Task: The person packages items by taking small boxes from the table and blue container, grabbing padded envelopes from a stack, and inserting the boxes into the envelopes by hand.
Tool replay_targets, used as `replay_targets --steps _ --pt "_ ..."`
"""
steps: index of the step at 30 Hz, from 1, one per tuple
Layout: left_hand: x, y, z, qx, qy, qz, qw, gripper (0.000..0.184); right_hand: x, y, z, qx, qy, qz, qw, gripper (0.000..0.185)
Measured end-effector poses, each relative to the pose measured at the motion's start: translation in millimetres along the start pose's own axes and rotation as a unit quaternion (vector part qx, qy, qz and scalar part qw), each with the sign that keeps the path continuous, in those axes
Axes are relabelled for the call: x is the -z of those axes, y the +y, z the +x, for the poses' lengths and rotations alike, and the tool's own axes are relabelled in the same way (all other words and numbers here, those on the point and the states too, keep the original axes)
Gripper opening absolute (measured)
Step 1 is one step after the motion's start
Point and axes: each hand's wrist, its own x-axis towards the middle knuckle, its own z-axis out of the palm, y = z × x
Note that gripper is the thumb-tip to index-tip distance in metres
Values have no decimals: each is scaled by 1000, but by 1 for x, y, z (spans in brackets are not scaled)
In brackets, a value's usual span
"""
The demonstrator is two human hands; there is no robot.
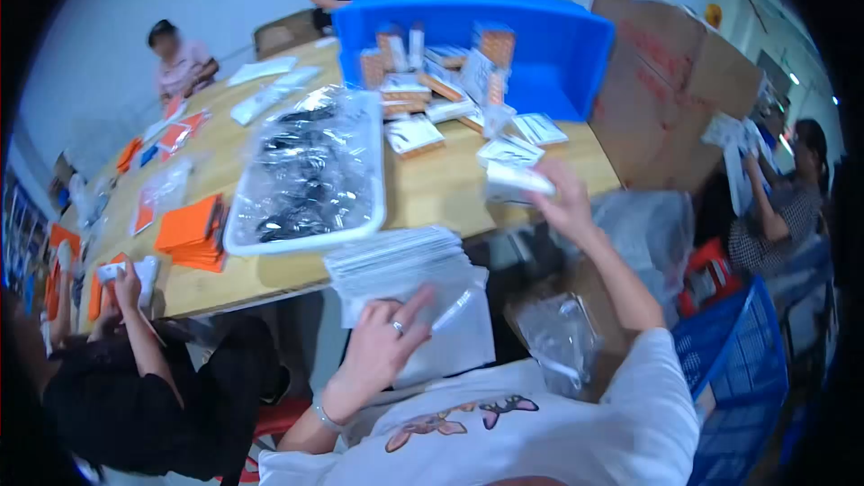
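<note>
My right hand (565, 203) pinches a small white packet (518, 183) near the front right of the table. The packet is blurred, so its print cannot be read. Similar wrapped packets (509, 151) lie just beyond it. Over a thick stack of white folded sheets (396, 261) hovers my left hand (389, 331), wearing a ring, its fingers apart and partly smeared by motion. Whether it touches the stack is unclear. Under that hand, a white plastic bag or sheet (463, 342) lies close to my body.
A blue bin (576, 63) on its side spills orange-and-white packets. Left of it stands a white tray (379, 171) of dark items in clear bags, then orange cards (191, 232). A co-worker (153, 369) sits left. A cardboard box (648, 81) and blue crate (738, 369) are right.
</note>
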Motion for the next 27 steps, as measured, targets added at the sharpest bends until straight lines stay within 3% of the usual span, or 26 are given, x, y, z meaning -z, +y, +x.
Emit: replay_targets --steps 3,4,5,7,8,10,11,12,14,15,16,19,20,23,25,27 --pt "6 7 15 -22 -25 11 999 12 3 -80 -6 -240 76 261 932 32" --pt "9 13 21 -29 -46 35 998 12 -12 -95 -22 -196 70 379 902 35" --pt "6 23 28 149 -76 -170 971 11 -6 -109 -25 -149 -14 331 932 35" --pt "-2 37 19 296 -139 -371 869 11 0 -127 -35 -100 -146 309 934 39" --pt "-6 33 6 122 -134 -171 968 13 -4 -120 -41 -53 -132 220 965 37" --pt "3 39 10 -59 -29 49 997 16 5 -115 -47 -10 -123 120 985 36" --pt "3 41 13 -58 45 62 995 15 5 -110 -50 1 -118 117 986 35" --pt "-5 38 13 -63 48 55 995 15 13 -110 -49 12 -119 111 987 34" --pt "-22 30 7 45 183 -63 980 18 32 -113 -50 34 -123 94 987 32" --pt "-31 27 6 112 264 -147 947 20 33 -119 -51 44 -147 97 983 29" --pt "-38 27 4 154 261 -244 921 21 30 -125 -54 57 -173 101 978 27" --pt "-57 22 -7 217 68 -478 848 26 29 -140 -56 99 -183 14 978 24" --pt "-63 23 -10 245 60 -498 830 27 26 -144 -60 96 -182 6 979 24" --pt "-82 20 -14 309 92 -516 794 32 18 -153 -76 106 -400 -84 906 25" --pt "-87 15 -17 335 79 -519 782 35 14 -153 -78 100 -466 -112 872 26" --pt "-91 16 -17 308 118 -524 785 37 8 -148 -72 63 -327 -84 939 24"
